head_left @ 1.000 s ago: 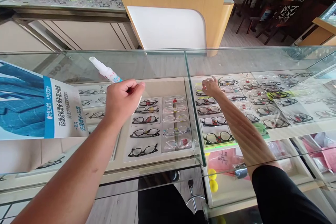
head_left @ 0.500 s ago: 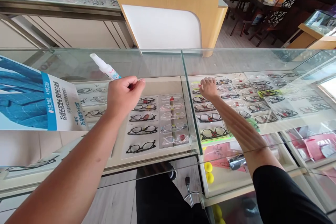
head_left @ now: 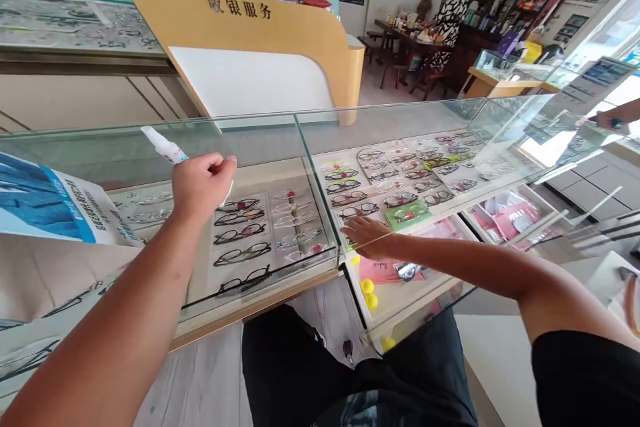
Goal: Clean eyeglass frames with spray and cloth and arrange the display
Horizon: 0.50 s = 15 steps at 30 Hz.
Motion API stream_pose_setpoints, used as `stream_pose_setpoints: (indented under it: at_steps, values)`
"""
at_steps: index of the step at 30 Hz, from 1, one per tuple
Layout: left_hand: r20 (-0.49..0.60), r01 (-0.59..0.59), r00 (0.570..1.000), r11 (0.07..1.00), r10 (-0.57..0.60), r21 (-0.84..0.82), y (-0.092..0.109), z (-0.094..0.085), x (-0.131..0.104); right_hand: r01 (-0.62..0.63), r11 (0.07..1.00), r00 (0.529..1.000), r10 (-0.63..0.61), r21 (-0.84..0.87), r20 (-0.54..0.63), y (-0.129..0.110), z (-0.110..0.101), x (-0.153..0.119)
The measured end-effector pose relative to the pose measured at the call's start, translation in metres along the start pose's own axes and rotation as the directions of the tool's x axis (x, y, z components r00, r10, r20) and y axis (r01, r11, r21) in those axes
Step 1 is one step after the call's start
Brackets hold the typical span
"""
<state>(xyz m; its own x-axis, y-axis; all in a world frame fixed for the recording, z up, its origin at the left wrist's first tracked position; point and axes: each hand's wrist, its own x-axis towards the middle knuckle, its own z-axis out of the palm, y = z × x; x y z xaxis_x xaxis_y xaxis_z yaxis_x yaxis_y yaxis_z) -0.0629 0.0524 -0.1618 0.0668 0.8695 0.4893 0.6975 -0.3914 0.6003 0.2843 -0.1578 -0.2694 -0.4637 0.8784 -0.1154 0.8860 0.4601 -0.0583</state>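
white plastic, slim and tapering, the spray bottle (head_left: 165, 146) slants up and to the left out of your left hand (head_left: 203, 180); a light blue band shows on its label just above your knuckles, and its lower end is hidden in your fist; your fingers (head_left: 220, 163) are curled tight around it, thumb tip pressed to forefinger; the bottle sits over the glass top (head_left: 260, 130) of the worktop, above the left section of the showcase; below it, through the glass, rows of black-framed glasses (head_left: 243, 253) lie on grey trays, with clear-framed pairs beside them; your right hand (head_left: 367, 237) is inside the right section, under the glass, fingers spread loose and flat, holding nothing, resting near a green tray (head_left: 407, 213) of glasses and just above a pink card (head_left: 380, 271); two yellow balls (head_left: 369, 293) lie close by on the lower shelf; a blue and white poster (head_left: 55, 210) lies on the glass at your far left; another person's hand (head_left: 613, 119) shows at the right edge, well apart.
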Motion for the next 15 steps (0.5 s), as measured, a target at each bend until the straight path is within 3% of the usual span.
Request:
stream_pose_setpoints:
  at_steps: [2,4,7,9,10,11,12,13,14,15]
  values:
    - [-0.012,-0.008,1.0,1.0,0.008,0.008,-0.001,0.0,0.001,-0.004,0.996,0.996,-0.004,0.092,0.092,-0.011,-0.021,-0.053]
    - [-0.022,-0.013,1.0,1.0,0.013,0.014,0.0,0.0,0.0,-0.009,0.974,0.994,-0.016,0.227,0.108,-0.019,-0.046,-0.107]
    - [-0.023,-0.006,1.0,1.0,0.007,0.029,0.008,-0.003,-0.001,-0.082,0.932,0.988,0.122,0.354,-0.094,-0.027,-0.072,-0.18]
    - [0.002,0.003,1.0,0.999,-0.003,0.042,0.017,-0.008,-0.002,-0.191,0.916,0.912,0.299,0.354,-0.281,-0.024,-0.07,-0.223]
    - [0.015,0.0,1.0,0.999,-0.001,0.046,0.023,-0.011,-0.004,-0.275,0.893,0.826,0.41,0.356,-0.388,-0.019,-0.062,-0.243]
    - [0.026,-0.007,1.0,0.999,0.006,0.047,0.03,-0.014,-0.005,-0.37,0.844,0.689,0.53,0.388,-0.495,-0.011,-0.051,-0.262]
    - [0.034,-0.017,0.999,0.999,0.016,0.045,0.038,-0.017,-0.009,-0.448,0.761,0.496,0.648,0.469,-0.577,-0.001,-0.037,-0.28]
    - [0.036,-0.03,0.999,0.999,0.029,0.041,0.047,-0.019,-0.013,-0.479,0.635,0.24,0.759,0.607,-0.605,0.012,-0.022,-0.297]
    - [0.033,-0.043,0.999,0.998,0.042,0.04,0.056,-0.021,-0.02,-0.417,0.476,-0.06,0.835,0.774,-0.546,0.026,-0.006,-0.312]
    - [0.04,-0.058,0.998,0.997,0.056,0.044,0.064,-0.023,-0.03,-0.261,0.322,-0.326,0.858,0.91,-0.397,0.042,0.008,-0.325]
